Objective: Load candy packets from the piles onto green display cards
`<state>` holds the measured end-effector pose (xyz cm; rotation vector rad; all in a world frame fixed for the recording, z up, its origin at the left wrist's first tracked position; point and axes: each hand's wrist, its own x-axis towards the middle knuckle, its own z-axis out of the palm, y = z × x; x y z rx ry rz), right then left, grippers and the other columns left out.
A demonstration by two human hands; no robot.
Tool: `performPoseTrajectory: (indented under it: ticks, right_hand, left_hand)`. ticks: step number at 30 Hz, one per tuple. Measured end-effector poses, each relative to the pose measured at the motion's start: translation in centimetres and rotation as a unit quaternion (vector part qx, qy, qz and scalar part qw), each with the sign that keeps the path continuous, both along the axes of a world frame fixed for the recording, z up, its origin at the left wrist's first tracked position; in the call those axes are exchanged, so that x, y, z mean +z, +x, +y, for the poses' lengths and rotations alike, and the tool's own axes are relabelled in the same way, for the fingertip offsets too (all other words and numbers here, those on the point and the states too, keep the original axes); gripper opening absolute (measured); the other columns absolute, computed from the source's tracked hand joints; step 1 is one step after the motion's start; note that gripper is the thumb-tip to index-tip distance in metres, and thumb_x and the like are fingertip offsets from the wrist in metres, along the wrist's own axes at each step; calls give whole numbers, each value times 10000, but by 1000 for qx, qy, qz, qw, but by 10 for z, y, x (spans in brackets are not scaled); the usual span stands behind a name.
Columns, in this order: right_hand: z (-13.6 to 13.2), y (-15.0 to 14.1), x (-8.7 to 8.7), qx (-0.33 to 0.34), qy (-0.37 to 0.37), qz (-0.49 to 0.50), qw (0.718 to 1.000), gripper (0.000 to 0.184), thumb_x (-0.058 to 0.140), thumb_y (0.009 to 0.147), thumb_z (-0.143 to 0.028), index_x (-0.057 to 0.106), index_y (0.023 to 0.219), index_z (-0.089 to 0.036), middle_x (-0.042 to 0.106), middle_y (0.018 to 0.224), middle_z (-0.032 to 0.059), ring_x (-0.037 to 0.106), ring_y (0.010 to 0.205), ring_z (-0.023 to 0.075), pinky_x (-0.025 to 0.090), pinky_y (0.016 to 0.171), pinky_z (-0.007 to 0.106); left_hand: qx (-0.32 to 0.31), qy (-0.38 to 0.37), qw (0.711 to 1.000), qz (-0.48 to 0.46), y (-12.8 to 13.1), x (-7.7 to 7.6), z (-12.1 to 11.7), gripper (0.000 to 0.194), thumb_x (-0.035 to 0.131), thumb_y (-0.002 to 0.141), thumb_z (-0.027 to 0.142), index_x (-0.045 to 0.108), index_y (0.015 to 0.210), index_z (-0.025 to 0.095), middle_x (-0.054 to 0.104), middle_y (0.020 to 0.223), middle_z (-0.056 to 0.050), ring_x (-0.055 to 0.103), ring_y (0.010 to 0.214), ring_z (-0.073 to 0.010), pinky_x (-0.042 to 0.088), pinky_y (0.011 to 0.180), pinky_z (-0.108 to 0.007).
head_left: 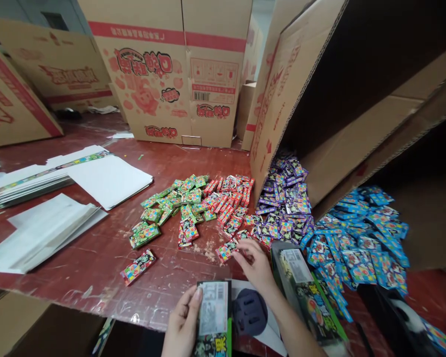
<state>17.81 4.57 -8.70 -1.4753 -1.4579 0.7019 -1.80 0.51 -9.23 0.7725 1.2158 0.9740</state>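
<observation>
My left hand [184, 322] holds a small open display box [213, 315] with a barcode label at the bottom edge of the view. My right hand [254, 263] reaches forward and pinches a red candy packet [226, 250] at the near edge of the red pile [228, 198]. To the left lies a green pile [171, 203], to the right a purple pile [282, 198] and a blue pile [360, 238]. A second dark display box [306, 287] lies by my right forearm.
A large tipped cardboard carton [357, 99] shelters the purple and blue packets. Upright printed cartons [171, 74] stand at the back. Flat white cardboard sheets [44, 228] and stacked folded boxes [29, 181] lie on the left of the worn red table [96, 267]. One stray packet [137, 267] lies apart.
</observation>
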Motion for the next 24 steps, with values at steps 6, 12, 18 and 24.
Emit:
performPoseTrajectory:
  ticks: [6, 12, 18, 24]
  right_hand:
    - [29, -19, -25, -89, -60, -213, 971, 729, 801, 524, -275, 502, 1180, -171, 510, 1140, 184, 359, 1132, 420, 253, 922, 586]
    - [19, -5, -3, 55, 5, -33, 998, 724, 643, 580, -70, 380, 1238, -217, 454, 1201, 85, 431, 1140, 261, 355, 972, 409]
    - [24, 26, 75, 263, -2, 38, 964, 694, 742, 632, -132, 468, 1256, -262, 340, 1340, 70, 329, 1263, 253, 410, 938, 340]
    - [44, 13, 78, 360, -3, 82, 930, 282, 548, 853, -235, 611, 1127, -254, 494, 1235, 55, 462, 1167, 199, 365, 985, 373]
  left_hand:
    - [35, -40, 998, -20, -7, 7, 6, 513, 732, 621, 541, 664, 976, 177, 734, 836, -43, 668, 793, -252, 537, 687, -288]
    - [61, -37, 997, -30, -9, 13, 7, 523, 739, 600, 544, 658, 960, 174, 734, 808, -49, 668, 784, -274, 541, 649, -310]
    - [-31, 6, 999, -23, 0, 21, 7, 472, 705, 668, 521, 655, 984, 174, 728, 829, -54, 662, 762, -247, 518, 672, -285]
    - [-76, 34, 995, -49, 6, 23, 5, 404, 639, 761, 483, 634, 1031, 183, 715, 898, -63, 646, 810, -232, 503, 674, -263]
